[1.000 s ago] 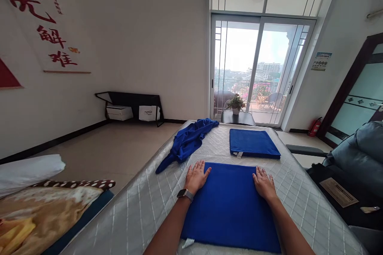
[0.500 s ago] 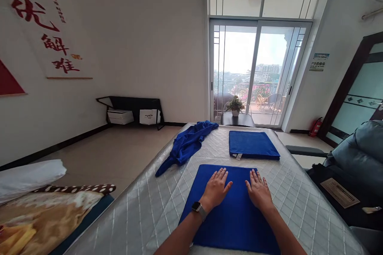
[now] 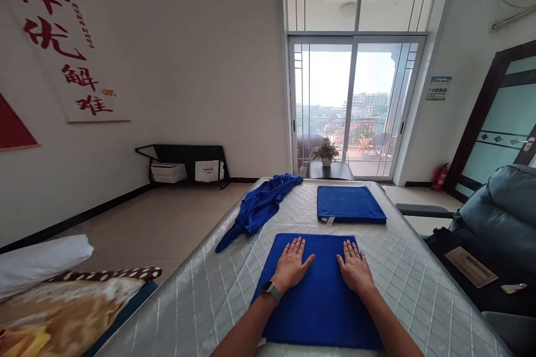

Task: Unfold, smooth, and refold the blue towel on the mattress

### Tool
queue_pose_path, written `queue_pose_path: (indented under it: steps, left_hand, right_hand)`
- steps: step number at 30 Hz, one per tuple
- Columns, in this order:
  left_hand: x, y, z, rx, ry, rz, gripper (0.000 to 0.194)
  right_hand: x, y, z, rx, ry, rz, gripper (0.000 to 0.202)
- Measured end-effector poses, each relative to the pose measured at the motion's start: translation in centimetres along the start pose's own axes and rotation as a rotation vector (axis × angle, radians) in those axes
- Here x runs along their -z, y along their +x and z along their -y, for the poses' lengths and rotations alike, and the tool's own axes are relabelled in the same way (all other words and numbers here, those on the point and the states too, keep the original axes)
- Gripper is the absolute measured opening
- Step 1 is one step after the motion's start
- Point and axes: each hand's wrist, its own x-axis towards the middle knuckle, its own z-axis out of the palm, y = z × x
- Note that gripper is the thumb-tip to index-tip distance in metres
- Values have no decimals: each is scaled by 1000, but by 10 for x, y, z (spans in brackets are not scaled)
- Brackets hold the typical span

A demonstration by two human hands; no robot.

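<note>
My left hand (image 3: 292, 269) and right hand (image 3: 355, 270) lay flat, fingers unclenched, on the flat blue rectangular fabric (image 3: 322, 312); a neat blue fabric stack (image 3: 350, 202) lay beyond it.

Daylight is streaming through the sliding glass door (image 3: 350, 106), the sky (image 3: 324, 75) is blowing out to white, the wall (image 3: 209, 78) is looking dim grey, and wide-angle distortion is stretching the edges.
</note>
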Motion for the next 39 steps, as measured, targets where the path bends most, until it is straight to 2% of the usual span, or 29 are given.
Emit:
queue_pose_path:
  steps: [5,9,16,25,29,35,39]
  left_hand:
    - [3,-6,52,103,15,-2,85]
    - [-3,-19,75,116,4,-34,84]
    - [-5,-23,74,149,2,-68,87]
    - [1,-28,73,122,-3,-128,81]
    - [-1,-28,74,110,0,-153,81]
    - [-7,-25,79,103,-14,-157,82]
    - [-10,-23,79,120,9,-154,81]
  right_hand:
    - [-1,-1,-1,-1,28,15,68]
    - [-4,2,-3,-9,52,24,71]
    - [-4,3,-4,-18,34,36,71]
    - [13,-7,6,-28,1,32,69]
    - [14,-26,5,-12,-39,21,68]
    - [1,-65,2,4,-42,33,70]
    - [-1,-74,3,-15,-13,49,73]
